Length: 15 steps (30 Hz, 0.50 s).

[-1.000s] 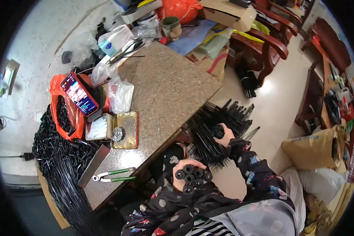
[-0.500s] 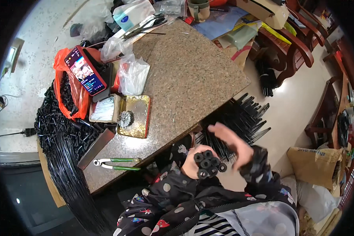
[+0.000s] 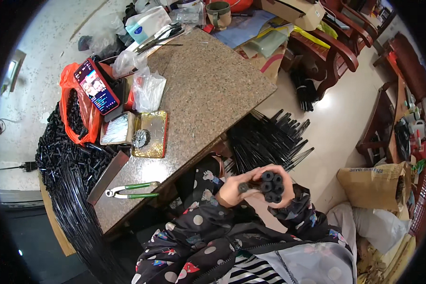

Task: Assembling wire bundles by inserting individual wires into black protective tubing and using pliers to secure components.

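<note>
In front of my body, my right hand (image 3: 288,194) is curled round a bundle of black tubes (image 3: 272,187), whose round, hollow ends face up. Close beside it, my left hand (image 3: 229,193) is closed on a single black tube (image 3: 243,188). The two hands meet at the fingers. Lengths below the tube ends are hidden by my hands and sleeves. Beyond my hands, a large fan of thin black rods (image 3: 265,142) lies low, past the table's edge.
On the speckled stone table (image 3: 208,85) lie green-handled pincers (image 3: 132,190), a gold tin (image 3: 151,123), a box of white sticks (image 3: 117,128) and a propped phone (image 3: 97,86). Black tubes (image 3: 71,146) heap at the left by a metal bar (image 3: 108,177). A cardboard box (image 3: 371,187) stands right.
The tube bundle was in my left hand; my right hand, then apart with fingers spread, now holds most of it. My left keeps one tube. The whole view has shifted slightly.
</note>
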Tool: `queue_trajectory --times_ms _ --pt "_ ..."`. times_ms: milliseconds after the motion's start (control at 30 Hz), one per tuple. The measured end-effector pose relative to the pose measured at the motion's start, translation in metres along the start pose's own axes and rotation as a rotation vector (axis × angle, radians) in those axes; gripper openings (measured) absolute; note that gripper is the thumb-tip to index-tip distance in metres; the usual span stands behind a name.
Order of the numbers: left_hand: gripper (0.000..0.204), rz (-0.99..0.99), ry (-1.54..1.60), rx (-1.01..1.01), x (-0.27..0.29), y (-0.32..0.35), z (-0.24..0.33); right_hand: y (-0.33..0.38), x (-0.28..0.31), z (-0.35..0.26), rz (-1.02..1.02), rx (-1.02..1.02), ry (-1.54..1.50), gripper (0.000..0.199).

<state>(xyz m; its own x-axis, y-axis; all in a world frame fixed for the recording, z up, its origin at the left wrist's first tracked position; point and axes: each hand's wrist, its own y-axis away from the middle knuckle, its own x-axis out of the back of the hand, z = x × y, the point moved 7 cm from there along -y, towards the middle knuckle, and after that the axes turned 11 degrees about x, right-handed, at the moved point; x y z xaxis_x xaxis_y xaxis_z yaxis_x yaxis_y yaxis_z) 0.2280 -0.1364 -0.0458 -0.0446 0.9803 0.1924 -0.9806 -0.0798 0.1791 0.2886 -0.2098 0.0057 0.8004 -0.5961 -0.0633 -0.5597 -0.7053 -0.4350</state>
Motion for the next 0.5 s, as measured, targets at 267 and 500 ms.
queue_trajectory --times_ms 267,500 --pt "0.024 0.147 0.166 0.164 0.0 0.018 -0.018 -0.018 0.042 0.056 -0.043 -0.146 0.3 0.041" --pt "0.025 0.165 0.097 0.142 -0.008 0.031 -0.034 -0.015 0.053 0.204 -0.2 -0.378 0.615 0.055"
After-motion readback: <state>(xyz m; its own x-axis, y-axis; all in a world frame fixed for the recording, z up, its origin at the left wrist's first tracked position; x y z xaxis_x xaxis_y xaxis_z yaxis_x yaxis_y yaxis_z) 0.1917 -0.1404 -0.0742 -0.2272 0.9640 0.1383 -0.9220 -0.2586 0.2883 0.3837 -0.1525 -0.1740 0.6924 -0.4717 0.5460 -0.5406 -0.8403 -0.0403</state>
